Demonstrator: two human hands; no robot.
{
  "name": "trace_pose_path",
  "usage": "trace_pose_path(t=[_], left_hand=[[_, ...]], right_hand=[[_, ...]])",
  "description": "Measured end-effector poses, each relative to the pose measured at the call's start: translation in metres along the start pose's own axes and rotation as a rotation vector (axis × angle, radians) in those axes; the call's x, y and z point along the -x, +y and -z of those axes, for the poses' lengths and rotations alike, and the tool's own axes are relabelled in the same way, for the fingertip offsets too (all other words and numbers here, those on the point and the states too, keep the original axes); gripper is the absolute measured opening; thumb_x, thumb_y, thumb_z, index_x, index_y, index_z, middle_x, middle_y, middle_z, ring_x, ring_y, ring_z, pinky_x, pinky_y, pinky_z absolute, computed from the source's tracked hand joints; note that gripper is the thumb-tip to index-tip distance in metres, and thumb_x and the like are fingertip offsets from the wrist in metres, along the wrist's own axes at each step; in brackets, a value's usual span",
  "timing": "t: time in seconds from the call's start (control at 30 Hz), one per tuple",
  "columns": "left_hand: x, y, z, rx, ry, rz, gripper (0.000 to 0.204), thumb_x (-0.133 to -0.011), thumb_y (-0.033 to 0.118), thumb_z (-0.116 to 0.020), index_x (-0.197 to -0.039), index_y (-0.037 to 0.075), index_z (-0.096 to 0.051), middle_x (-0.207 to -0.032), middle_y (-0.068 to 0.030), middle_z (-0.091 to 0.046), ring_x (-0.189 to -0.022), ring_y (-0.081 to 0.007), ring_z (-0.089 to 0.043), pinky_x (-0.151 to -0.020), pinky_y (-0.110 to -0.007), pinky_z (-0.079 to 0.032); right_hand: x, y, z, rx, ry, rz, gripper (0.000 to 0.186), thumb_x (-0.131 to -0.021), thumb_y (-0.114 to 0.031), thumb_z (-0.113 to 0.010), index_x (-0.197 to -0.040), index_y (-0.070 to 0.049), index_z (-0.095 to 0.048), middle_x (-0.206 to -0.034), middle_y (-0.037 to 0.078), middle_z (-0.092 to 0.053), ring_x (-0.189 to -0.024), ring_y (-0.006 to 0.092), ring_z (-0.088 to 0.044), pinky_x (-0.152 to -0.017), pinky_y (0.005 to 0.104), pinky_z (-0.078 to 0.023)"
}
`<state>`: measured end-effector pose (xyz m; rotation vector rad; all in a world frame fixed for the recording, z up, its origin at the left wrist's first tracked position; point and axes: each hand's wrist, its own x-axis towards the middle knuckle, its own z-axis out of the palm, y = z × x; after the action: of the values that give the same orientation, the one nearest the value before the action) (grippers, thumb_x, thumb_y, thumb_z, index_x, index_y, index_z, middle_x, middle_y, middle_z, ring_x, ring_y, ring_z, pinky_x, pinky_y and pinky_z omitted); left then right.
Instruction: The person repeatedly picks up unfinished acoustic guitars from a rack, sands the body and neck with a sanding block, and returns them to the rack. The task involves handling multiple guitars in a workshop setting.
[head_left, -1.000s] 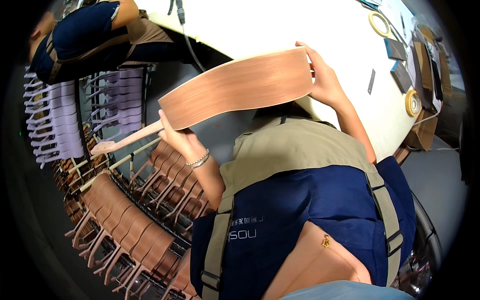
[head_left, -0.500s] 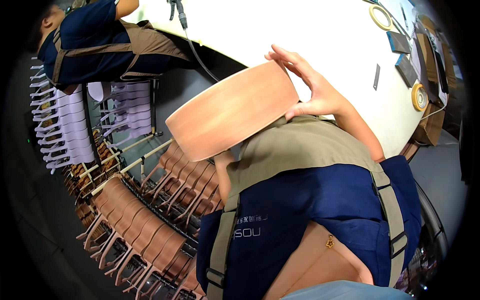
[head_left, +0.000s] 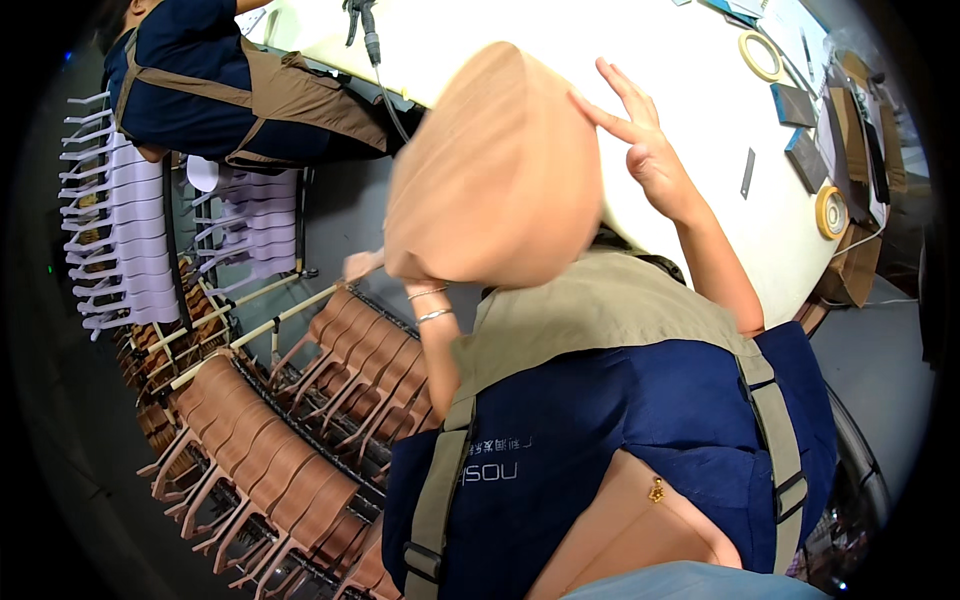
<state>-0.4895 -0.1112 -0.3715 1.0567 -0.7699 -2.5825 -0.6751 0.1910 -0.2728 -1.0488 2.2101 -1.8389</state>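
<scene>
A bare wooden ukulele body (head_left: 490, 170) is held up over the table's near edge, blurred by motion, one broad face and its curved side showing. From below, my left hand (head_left: 428, 287), with bands at the wrist, supports it; the fingers are mostly hidden behind the wood. A small pale wooden end (head_left: 362, 265), perhaps of the neck, sticks out beside that hand. To the right of the body, my right hand (head_left: 640, 135) is open with fingers spread, its index fingertip close to the wood's edge; whether it touches I cannot tell.
Racks of brown wooden instruments (head_left: 265, 425) and lilac ones (head_left: 140, 230) stand at left. A co-worker (head_left: 215, 85) is at the table's far left, near an air gun (head_left: 370, 35) on a hose. Tape rolls (head_left: 832, 212), dark blocks (head_left: 793, 105) and a metal strip (head_left: 748, 173) lie on the white table (head_left: 690, 60).
The ukulele body has been turned and raised, bringing a broad face into view. My right hand has come off its end and opened. My left wrist now shows more.
</scene>
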Motion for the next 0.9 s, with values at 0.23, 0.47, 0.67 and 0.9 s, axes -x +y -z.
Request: trace_pose_path(t=[0.23,0.47,0.67,0.9], left_hand=[[0.017,0.034,-0.049,0.234,-0.025,-0.517,0.040,-0.088,0.029,-0.049,-0.123,0.010,-0.044,-0.080,0.0021,-0.055,-0.081,-0.0114,-0.053,-0.092,-0.033,-0.043],[0.014,0.051,-0.052,-0.065,-0.082,-0.697,0.036,-0.089,0.030,-0.049,-0.122,0.018,-0.044,-0.076,0.0026,-0.050,-0.082,-0.0167,-0.051,-0.080,-0.035,-0.045],[0.024,0.055,-0.073,-0.110,-0.094,-0.722,0.031,-0.086,0.023,-0.057,-0.116,0.021,-0.050,-0.075,0.0032,-0.053,-0.077,-0.0147,-0.052,-0.078,-0.034,-0.046],[0.040,0.050,-0.117,-0.137,-0.050,-0.832,0.045,-0.083,0.013,-0.057,-0.122,0.004,-0.036,-0.069,-0.0020,-0.051,-0.069,-0.0139,-0.053,-0.072,-0.034,-0.050]], right_hand=[[0.021,0.045,-0.007,-0.387,-0.084,-0.282,0.114,-0.052,-0.041,-0.080,-0.142,-0.015,-0.016,-0.144,0.010,-0.022,-0.133,0.0265,-0.021,-0.108,0.0397,-0.020],[0.035,0.050,-0.011,-0.420,0.039,-0.325,0.110,-0.043,-0.011,-0.083,-0.138,-0.013,-0.026,-0.140,0.008,-0.028,-0.129,0.0238,-0.029,-0.107,0.0388,-0.025],[0.030,0.035,0.005,-0.328,0.028,-0.196,0.105,-0.044,-0.013,-0.084,-0.135,-0.013,-0.031,-0.135,0.007,-0.030,-0.126,0.0249,-0.032,-0.106,0.0385,-0.027],[0.021,0.009,0.021,-0.049,-0.013,-0.025,0.094,-0.048,-0.034,-0.084,-0.128,-0.012,-0.041,-0.131,0.011,-0.035,-0.125,0.0281,-0.032,-0.103,0.0403,-0.031]])
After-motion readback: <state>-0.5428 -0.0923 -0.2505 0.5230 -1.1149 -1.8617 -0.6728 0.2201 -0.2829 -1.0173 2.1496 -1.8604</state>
